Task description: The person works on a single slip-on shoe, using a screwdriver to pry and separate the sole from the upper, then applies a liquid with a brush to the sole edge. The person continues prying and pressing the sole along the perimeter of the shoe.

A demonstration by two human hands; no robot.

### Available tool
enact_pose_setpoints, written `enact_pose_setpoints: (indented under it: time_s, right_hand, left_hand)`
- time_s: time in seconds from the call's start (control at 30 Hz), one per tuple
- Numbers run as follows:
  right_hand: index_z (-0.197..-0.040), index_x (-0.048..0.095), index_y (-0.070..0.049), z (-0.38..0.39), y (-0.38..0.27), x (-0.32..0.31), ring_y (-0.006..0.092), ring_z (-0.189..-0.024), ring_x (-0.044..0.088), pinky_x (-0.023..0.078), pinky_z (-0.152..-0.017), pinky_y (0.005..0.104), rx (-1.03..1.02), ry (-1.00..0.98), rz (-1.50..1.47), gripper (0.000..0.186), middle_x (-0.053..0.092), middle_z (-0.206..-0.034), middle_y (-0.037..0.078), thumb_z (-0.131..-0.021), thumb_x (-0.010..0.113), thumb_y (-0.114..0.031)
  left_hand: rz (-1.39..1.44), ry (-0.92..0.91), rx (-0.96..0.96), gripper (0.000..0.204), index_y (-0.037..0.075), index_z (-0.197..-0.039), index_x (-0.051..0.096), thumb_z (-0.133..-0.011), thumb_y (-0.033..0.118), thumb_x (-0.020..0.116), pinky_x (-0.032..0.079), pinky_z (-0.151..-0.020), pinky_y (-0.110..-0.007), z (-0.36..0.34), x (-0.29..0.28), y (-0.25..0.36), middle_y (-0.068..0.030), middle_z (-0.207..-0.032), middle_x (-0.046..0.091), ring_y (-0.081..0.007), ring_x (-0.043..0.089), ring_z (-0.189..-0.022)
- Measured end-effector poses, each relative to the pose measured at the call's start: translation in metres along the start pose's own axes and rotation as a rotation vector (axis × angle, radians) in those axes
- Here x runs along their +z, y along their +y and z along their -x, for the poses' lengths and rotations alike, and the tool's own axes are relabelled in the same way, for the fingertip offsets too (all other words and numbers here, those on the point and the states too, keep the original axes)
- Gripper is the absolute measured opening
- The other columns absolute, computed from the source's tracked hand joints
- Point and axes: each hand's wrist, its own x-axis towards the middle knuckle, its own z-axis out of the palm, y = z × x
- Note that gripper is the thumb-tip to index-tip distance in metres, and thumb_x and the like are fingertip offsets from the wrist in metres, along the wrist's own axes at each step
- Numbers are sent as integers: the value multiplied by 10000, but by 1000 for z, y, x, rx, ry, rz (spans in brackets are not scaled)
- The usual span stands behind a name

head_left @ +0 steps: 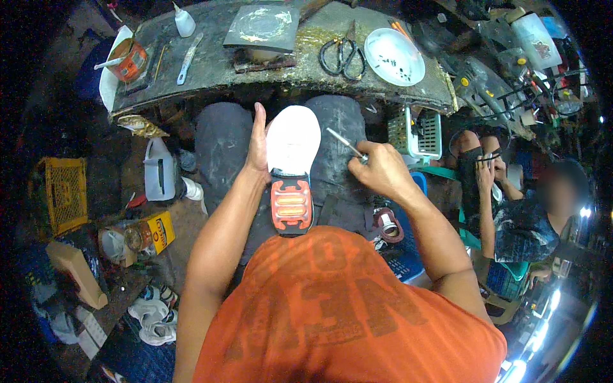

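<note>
A shoe (294, 143) lies sole up above my lap, its forefoot white and its heel orange and black. Along its left side my left hand (258, 150) grips it, one digit pointing up past the edge and the others hidden behind the shoe. My right hand (381, 169) is closed round a slim pale pen-like tool (343, 140), whose exact kind I cannot make out. The tool's tip points up and left, a short way right of the shoe and apart from it.
Ahead, a worn workbench (211, 70) bears black-handled scissors (343, 59), a white bowl (394, 57), a knife (190, 60), a white squeeze bottle (184, 22), a dark slab (262, 27) and an orange tin (131, 60). A co-worker (523, 217) sits at right. A yellow crate (64, 195) stands left.
</note>
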Motion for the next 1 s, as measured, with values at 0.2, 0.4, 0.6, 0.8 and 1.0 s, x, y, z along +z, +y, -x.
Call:
enact_pose_setpoints:
  time_s: [0.2,0.4,0.6,0.8,1.0]
  right_hand:
    - [-930,752,21,4,-13,14,488,-809,717,574,-800,552,-109,-73,37,320,713,-814,305,-841,688,-280]
    - [-929,757,10,15,-21,19,483,-847,740,599,-833,562,-103,-152,99,329,740,-869,305,-850,676,-299]
    - [-926,738,19,19,-21,21,474,-832,732,584,-818,560,-125,-169,137,331,732,-846,293,-845,678,-296]
    - [-903,735,6,22,-21,23,471,-826,737,591,-803,565,-219,-182,168,314,735,-847,286,-855,663,-296]
    - [-899,743,2,21,-20,24,471,-829,743,601,-800,568,-189,-173,129,313,739,-846,288,-848,659,-295]
  left_hand:
    - [-21,58,-7,1043,-15,-1366,626,-944,900,354,644,-889,-445,-4,-4,-2,-182,-1175,750,-287,767,-1019]
    - [-30,78,-29,1000,-9,-1316,659,-952,880,383,649,-878,-450,-6,-9,-4,-187,-1154,759,-292,774,-998]
    - [-66,147,-34,1010,-8,-1311,662,-942,890,386,650,-876,-466,-6,-8,-6,-189,-1150,762,-298,777,-995]
    - [-77,155,-60,1039,-8,-1297,663,-920,917,375,653,-867,-483,-8,-8,-7,-195,-1137,762,-308,779,-980]
    - [-67,183,-73,1029,3,-1283,668,-919,920,374,659,-838,-485,-7,-6,-6,-192,-1114,763,-309,780,-962]
